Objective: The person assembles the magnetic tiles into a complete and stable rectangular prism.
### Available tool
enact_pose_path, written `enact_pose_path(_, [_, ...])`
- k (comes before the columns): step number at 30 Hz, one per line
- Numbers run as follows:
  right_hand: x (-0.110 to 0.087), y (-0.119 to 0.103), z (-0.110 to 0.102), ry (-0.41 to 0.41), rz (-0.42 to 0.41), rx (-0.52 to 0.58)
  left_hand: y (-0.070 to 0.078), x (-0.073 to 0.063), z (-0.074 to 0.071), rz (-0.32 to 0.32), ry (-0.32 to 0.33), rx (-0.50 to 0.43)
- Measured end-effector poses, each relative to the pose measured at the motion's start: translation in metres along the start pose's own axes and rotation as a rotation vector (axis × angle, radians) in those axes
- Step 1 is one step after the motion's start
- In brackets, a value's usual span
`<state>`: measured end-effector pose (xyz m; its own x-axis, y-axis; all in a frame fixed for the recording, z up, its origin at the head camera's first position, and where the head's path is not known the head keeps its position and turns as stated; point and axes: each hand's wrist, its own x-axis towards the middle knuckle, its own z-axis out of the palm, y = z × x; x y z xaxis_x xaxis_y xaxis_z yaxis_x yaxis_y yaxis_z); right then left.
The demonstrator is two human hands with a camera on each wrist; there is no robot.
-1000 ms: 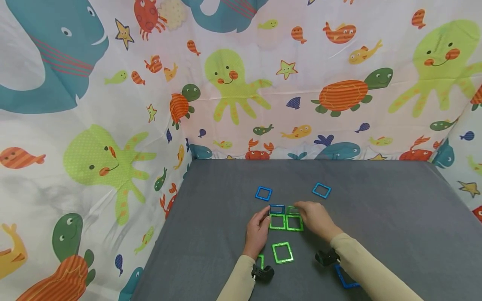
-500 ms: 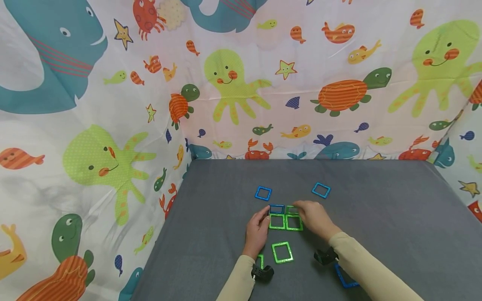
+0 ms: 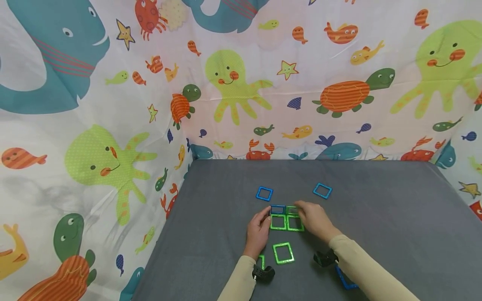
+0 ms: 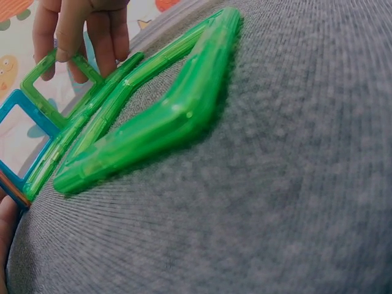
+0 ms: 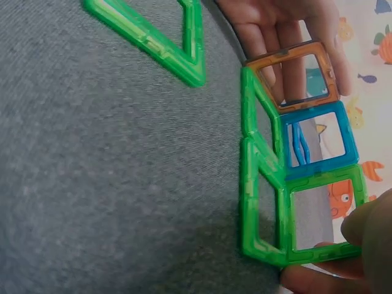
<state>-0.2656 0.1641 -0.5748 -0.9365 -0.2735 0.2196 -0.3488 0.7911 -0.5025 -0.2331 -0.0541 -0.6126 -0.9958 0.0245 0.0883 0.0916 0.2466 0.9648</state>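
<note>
Standing on edge at the right end of a short row is a square frame of translucent green plastic [image 5: 324,179], glossy, its flat face turned towards the person. The right hand [image 3: 317,219] has its grip pinched on that frame. Against its left side stands a square blue plastic frame [image 5: 348,135], then an upright orange plastic frame [image 5: 331,76], set at an angle to the blue one. The left hand [image 3: 257,234] rests its grip, unclenched, fingers fairly straight, against the orange frame. Two flat green square frames [image 3: 286,222] lie joined before the row, their long axis running left to right across the counter [image 3: 211,251], covered in ribbed grey fabric. Nearer the person I see a loose green square frame [image 3: 285,262], slightly skewed.
</note>
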Motion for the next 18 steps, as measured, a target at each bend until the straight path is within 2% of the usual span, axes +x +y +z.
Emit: enact_pose_path(18, [-0.016, 0.007, -0.003, 0.026, 0.043, 0.079, -0.001, -0.002, -0.001, 0.017, -0.002, -0.008])
